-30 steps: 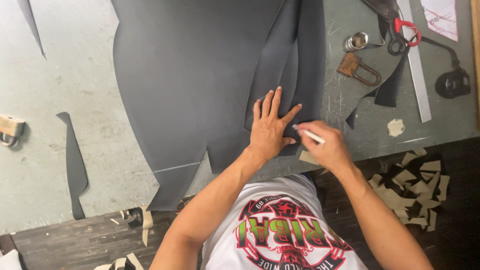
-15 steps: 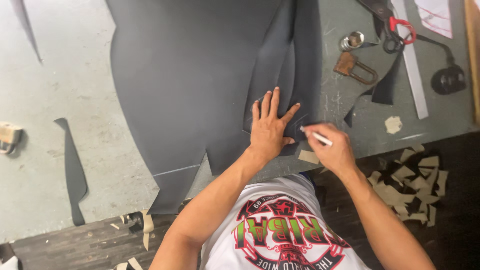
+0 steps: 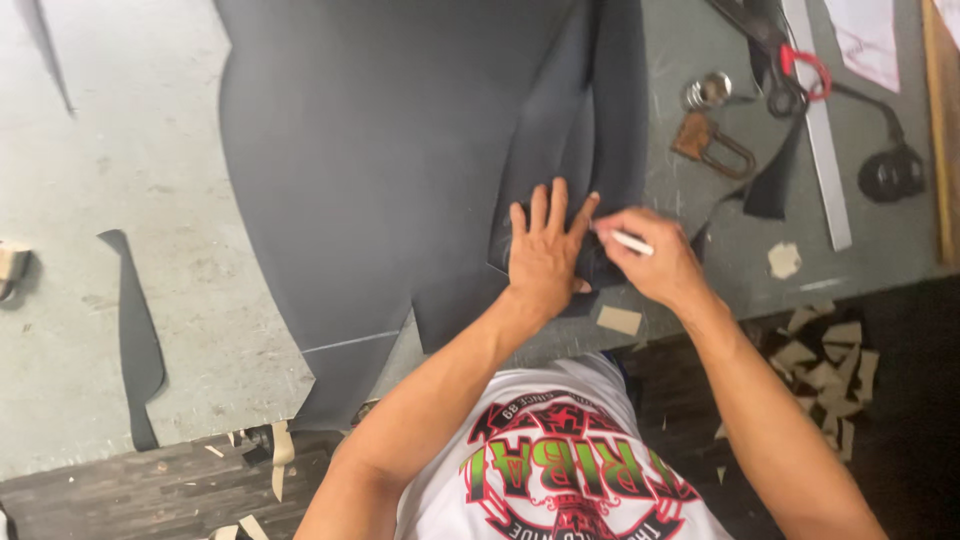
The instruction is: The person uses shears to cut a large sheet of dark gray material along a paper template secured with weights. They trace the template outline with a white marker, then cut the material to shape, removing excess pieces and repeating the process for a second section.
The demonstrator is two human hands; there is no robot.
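Two hands are busy on a big dark sheet (image 3: 400, 170) spread over the grey table (image 3: 120, 200). The left hand (image 3: 545, 255) lies flat with fingers spread, pressing a small dark piece (image 3: 600, 270) onto the sheet. At its 3 o'clock, touching it, the right hand (image 3: 655, 262) pinches a white marker (image 3: 628, 241).
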